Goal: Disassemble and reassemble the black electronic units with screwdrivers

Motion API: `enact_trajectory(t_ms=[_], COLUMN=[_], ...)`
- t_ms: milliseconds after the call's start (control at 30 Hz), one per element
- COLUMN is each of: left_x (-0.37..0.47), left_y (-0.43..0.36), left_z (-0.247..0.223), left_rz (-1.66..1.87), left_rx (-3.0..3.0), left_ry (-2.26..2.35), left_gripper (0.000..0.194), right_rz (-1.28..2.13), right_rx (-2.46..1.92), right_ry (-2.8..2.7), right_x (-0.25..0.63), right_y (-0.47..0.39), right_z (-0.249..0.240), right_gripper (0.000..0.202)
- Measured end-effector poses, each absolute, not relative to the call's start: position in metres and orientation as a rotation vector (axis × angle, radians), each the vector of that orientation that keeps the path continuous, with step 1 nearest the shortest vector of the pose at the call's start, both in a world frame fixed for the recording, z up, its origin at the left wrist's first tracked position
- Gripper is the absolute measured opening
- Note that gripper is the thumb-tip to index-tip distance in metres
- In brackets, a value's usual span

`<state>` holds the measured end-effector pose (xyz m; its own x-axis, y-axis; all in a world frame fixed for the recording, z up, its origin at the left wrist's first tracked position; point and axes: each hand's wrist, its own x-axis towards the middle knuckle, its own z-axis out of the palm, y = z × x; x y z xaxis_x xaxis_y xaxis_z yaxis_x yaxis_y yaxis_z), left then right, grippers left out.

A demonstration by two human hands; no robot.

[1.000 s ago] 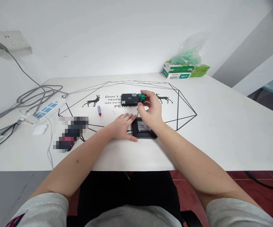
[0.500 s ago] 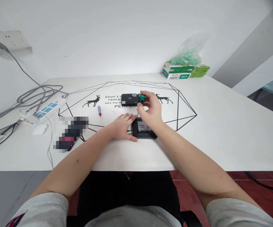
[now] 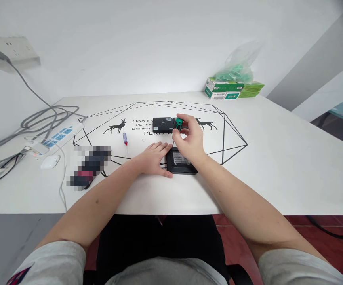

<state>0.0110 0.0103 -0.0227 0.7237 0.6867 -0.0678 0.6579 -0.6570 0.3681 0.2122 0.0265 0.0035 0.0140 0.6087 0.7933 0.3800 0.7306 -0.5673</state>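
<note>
My right hand (image 3: pixel 189 138) grips a screwdriver (image 3: pixel 178 122) with a green and black handle, held upright. Its thin shaft points down at the far left corner of a black rectangular device (image 3: pixel 181 169) with a white printed label; exactly where the tip rests is hard to see. Flat on the table at the device's left edge lies my left hand (image 3: pixel 155 159), fingers stretched out, the thumb near the front left corner. Behind the device sits another flat black box (image 3: pixel 162 125) with small stickers, partly hidden by my right hand.
A small clear-handled screwdriver (image 3: pixel 125 139) lies to the left. Further left are a blurred dark object (image 3: pixel 91 168), a white earbud case (image 3: pixel 50 162) and a power strip (image 3: pixel 60 138) with coiled grey cable (image 3: pixel 45 118). Green and white boxes (image 3: pixel 224 87) stand at the back right under a plastic bag (image 3: pixel 237 69).
</note>
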Motion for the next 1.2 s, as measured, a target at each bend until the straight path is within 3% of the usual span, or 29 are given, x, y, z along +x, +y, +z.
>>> enact_trajectory(t_ms=[1200], left_x=[0.0109], left_y=[0.0103], left_z=[-0.0228], left_rz=[0.1], left_rx=[2.561], left_ry=[1.069], left_gripper=[0.14], right_rz=[0.175], right_rx=[-0.841], right_ry=[-1.615], right_x=[0.2126], right_y=[0.0283], right_z=[0.0031], right_gripper=[0.046])
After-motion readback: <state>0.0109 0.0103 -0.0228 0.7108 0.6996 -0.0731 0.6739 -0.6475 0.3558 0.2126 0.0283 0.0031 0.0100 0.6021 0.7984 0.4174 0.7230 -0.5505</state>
